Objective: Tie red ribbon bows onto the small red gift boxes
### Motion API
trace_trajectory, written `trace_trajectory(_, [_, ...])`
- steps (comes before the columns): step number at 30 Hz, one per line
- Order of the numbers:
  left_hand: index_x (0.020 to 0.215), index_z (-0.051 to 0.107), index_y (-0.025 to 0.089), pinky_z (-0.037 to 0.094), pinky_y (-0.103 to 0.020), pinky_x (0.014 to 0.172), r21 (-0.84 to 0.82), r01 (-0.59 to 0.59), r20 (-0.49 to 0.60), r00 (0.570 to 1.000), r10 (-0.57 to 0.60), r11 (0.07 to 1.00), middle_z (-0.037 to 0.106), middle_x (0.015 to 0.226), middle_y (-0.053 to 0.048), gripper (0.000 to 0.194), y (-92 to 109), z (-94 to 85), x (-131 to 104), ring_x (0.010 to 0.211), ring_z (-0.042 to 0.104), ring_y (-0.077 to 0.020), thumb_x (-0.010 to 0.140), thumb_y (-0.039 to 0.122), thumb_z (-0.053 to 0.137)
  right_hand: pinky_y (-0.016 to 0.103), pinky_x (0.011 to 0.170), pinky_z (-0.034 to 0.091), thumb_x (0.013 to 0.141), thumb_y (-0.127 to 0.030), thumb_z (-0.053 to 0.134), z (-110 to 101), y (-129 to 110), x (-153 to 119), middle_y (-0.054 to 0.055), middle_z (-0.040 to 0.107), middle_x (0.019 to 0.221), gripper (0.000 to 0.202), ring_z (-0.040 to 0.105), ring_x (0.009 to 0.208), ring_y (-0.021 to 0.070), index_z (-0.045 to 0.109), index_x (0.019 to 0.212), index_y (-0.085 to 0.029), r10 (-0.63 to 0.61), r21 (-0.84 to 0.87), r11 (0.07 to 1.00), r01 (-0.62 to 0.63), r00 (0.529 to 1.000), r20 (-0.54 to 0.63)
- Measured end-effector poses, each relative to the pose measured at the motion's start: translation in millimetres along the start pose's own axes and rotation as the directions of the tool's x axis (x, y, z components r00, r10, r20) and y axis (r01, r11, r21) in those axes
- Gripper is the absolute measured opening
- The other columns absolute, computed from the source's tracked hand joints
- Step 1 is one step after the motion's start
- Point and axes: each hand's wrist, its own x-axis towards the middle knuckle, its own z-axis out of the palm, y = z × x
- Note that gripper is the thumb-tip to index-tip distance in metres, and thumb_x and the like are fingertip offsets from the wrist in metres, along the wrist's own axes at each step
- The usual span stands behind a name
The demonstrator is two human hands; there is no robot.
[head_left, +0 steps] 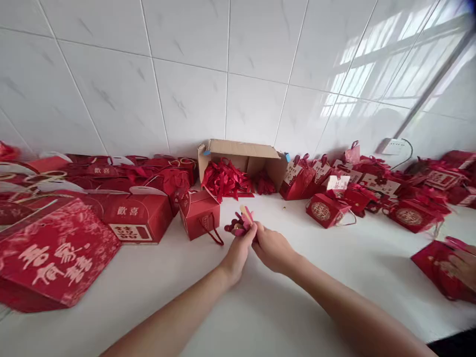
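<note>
Both my hands meet over the middle of the white table. My left hand (240, 253) is closed on a small bunch of dark red and pink pieces (240, 224), whose rounded ends stick out past the fingers. Pressed against it from the right, my right hand (271, 246) has its fingers closed at the base of the bunch; what they pinch is hidden. Behind the hands, an open cardboard box (243, 147) lies against the wall with red ribbons (226, 179) inside. Left of the hands is a small red box (201, 213) with a rope handle.
Red gift boxes (136, 213) crowd the left side, with a large one (55, 253) in front. More red boxes (323, 209) line the right. Another person's hand (464, 265) touches a red box at the right edge. A tiled wall (256, 99) rises behind the table (208, 307).
</note>
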Motion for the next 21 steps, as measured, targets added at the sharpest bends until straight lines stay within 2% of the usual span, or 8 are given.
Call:
trace_trajectory(3, [0.135, 0.036, 0.026, 0.023, -0.040, 0.109, 0.097, 0.085, -0.040, 0.996, -0.082, 0.992, 0.036, 0.143, -0.006, 0.059, -1, -2.9, -1, 0.137, 0.022, -0.0273, 0.083, 0.049, 0.051, 0.027, 0.054, 0.031, 0.085, -0.022, 0.036, -10, 21, 19, 0.010, 0.066, 0.090, 0.016, 0.061, 0.073, 0.0237, 0.043, 0.099, -0.018, 0.094, -0.023, 0.995, -0.095, 0.995, -0.022])
trace_trajectory(6, [0.136, 0.034, 0.030, 0.020, -0.040, 0.110, 0.299, 0.144, -0.048, 0.990, -0.136, 0.943, 0.022, 0.148, -0.004, 0.059, -2, -3.3, -4, 0.139, 0.014, -0.0270, 0.082, 0.047, 0.053, 0.028, 0.055, 0.034, 0.083, -0.021, 0.036, -19, 50, 42, 0.014, 0.065, 0.091, 0.019, 0.061, 0.076, 0.0253, 0.045, 0.100, -0.015, 0.209, -0.017, 0.978, -0.210, 0.977, -0.041])
trace_trajectory(9, [0.131, 0.039, 0.033, 0.017, -0.040, 0.112, 0.481, 0.084, 0.019, 0.994, -0.107, 0.873, 0.017, 0.148, -0.003, 0.052, -5, -2.4, -9, 0.138, 0.012, -0.0249, 0.083, 0.043, 0.053, 0.027, 0.058, 0.039, 0.084, -0.022, 0.033, -26, 82, 67, 0.013, 0.065, 0.094, 0.024, 0.062, 0.077, 0.0224, 0.047, 0.102, -0.015, 0.308, 0.012, 0.951, -0.308, 0.950, -0.051])
trace_trajectory(13, [0.123, 0.045, 0.034, 0.020, -0.043, 0.110, 0.544, 0.044, 0.090, 0.990, -0.110, 0.838, 0.017, 0.145, -0.003, 0.042, -6, -3.1, -12, 0.135, 0.017, -0.0244, 0.083, 0.039, 0.054, 0.031, 0.063, 0.043, 0.085, -0.025, 0.030, -34, 111, 104, 0.018, 0.063, 0.102, 0.037, 0.063, 0.083, 0.0257, 0.045, 0.115, -0.010, 0.409, -0.008, 0.912, -0.411, 0.909, -0.083])
trace_trajectory(17, [0.115, 0.051, 0.033, 0.027, -0.045, 0.106, 0.544, 0.066, 0.134, 0.977, -0.164, 0.837, 0.017, 0.143, -0.003, 0.033, -3, -5.0, -12, 0.131, 0.023, -0.0252, 0.082, 0.034, 0.055, 0.035, 0.063, 0.043, 0.084, -0.026, 0.033, -39, 122, 143, 0.024, 0.061, 0.108, 0.060, 0.063, 0.087, 0.0305, 0.021, 0.138, -0.003, 0.423, -0.073, 0.901, -0.429, 0.902, -0.087])
trace_trajectory(19, [0.113, 0.052, 0.033, 0.028, -0.045, 0.106, 0.548, 0.077, 0.141, 0.973, -0.182, 0.833, 0.016, 0.142, -0.003, 0.033, -2, -5.4, -12, 0.133, 0.019, -0.0253, 0.081, 0.031, 0.056, 0.036, 0.063, 0.043, 0.084, -0.025, 0.034, -38, 125, 155, 0.026, 0.061, 0.108, 0.067, 0.064, 0.087, 0.0324, 0.010, 0.142, -0.001, 0.387, -0.119, 0.911, -0.394, 0.919, -0.080])
trace_trajectory(21, [0.111, 0.055, 0.033, 0.027, -0.045, 0.106, 0.556, 0.073, 0.145, 0.972, -0.183, 0.828, 0.017, 0.140, -0.003, 0.032, -1, -5.6, -11, 0.134, 0.014, -0.0251, 0.079, 0.029, 0.057, 0.036, 0.066, 0.042, 0.084, -0.025, 0.035, -34, 127, 160, 0.024, 0.060, 0.113, 0.068, 0.063, 0.091, 0.0327, 0.008, 0.144, -0.007, 0.297, -0.174, 0.936, -0.306, 0.952, -0.072])
